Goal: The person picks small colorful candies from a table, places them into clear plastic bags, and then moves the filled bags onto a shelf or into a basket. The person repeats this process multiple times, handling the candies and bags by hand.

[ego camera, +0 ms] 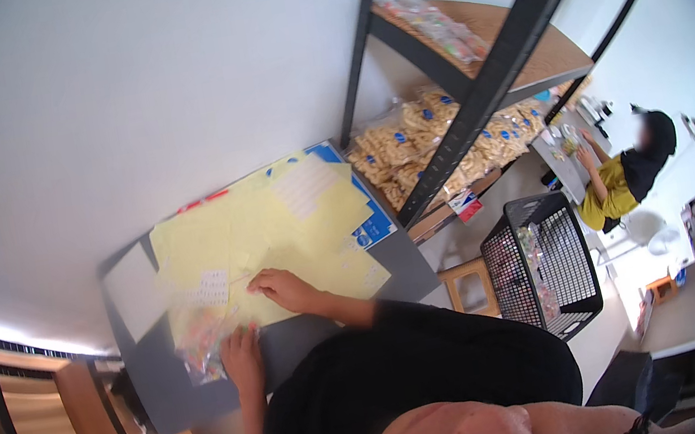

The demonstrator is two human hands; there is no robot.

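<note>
On a grey table (163,389) lie overlapping yellow paper sheets (253,225). My left hand (241,351) rests at the right edge of a clear plastic bag (201,349) with colourful contents, its fingers touching the bag; whether it grips it cannot be told. Above the yellow sheets is my right hand (280,289), fingers bent; whether a small thing is between its fingertips is unclear. Just left of it lies a white sheet of small printed labels (209,288). A red pen (203,201) lies along the wall side.
A black-framed shelf (447,160) at the right holds bags of pale puffed snacks (404,146). Beside it, a black plastic basket (513,272) with bags inside stands by a wooden stool (470,289). Farther right, a person (621,180) works at another table. Shelving (85,408) stands at lower left.
</note>
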